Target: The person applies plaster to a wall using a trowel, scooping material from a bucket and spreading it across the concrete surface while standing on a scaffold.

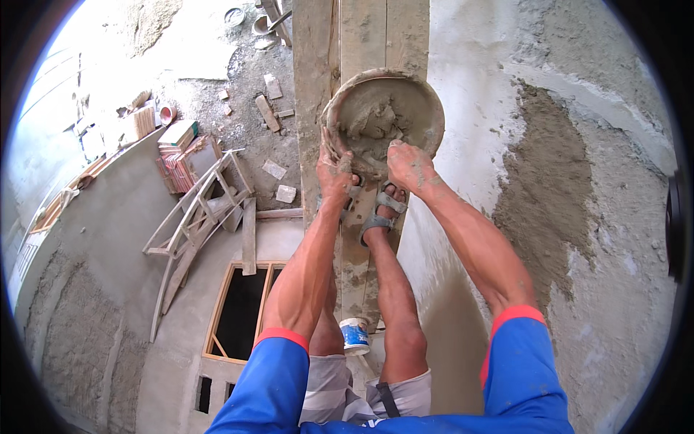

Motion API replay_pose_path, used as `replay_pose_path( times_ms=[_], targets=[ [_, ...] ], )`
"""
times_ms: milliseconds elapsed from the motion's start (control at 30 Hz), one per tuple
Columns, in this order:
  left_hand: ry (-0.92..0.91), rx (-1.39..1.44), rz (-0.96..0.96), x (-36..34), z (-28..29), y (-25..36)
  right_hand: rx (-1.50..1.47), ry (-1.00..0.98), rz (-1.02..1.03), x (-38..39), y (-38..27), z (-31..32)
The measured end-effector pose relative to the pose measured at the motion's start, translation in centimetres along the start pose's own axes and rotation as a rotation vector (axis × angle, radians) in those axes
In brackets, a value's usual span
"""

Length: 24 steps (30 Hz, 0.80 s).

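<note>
A round, mud-caked basin point(434, 98) stands on the planks in front of my feet. Wet grey mortar point(372, 119) lies heaped inside it. My left hand point(335, 165) grips the basin's near left rim, its fingers smeared with mortar. At the near right side of the basin my right hand point(409, 165) is closed in a fist over the rim. Whatever that fist holds is hidden beneath the fingers.
I stand on a narrow plank scaffold point(361, 32), high above the ground. To the right rises a wall with a wet plaster patch point(546, 181). A bucket point(355, 335) is behind my feet. Down left are a wooden frame point(195, 217), bricks point(189, 165) and a window opening point(242, 307).
</note>
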<state>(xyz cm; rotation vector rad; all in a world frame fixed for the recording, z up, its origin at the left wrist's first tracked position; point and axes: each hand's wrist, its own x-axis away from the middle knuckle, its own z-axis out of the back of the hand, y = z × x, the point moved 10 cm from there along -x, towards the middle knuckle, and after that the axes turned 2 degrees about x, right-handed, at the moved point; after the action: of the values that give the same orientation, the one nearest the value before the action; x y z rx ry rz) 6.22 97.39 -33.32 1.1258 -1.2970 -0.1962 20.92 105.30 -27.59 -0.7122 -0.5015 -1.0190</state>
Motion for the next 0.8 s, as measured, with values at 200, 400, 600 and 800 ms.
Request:
replay_pose_path(
  times_ms=[200,400,600,800],
  targets=[
    [-0.031,-0.18,-0.106,1.3,-1.3,3.2,0.055,-0.032,-0.181,2.6,-1.2,-2.8],
    [-0.083,-0.264,-0.11,-0.2,2.3,-0.5,-0.101,-0.1,0.096,2.8,-5.5,3.5],
    [-0.184,-0.428,-0.077,-0.4,0.3,-0.9,-0.093,0.023,-0.113,3.5,-4.5,2.1],
    [0.122,-0.514,-0.067,6.9,1.7,4.2,-0.109,-0.124,0.11,2.0,-5.4,2.1]
  ],
)
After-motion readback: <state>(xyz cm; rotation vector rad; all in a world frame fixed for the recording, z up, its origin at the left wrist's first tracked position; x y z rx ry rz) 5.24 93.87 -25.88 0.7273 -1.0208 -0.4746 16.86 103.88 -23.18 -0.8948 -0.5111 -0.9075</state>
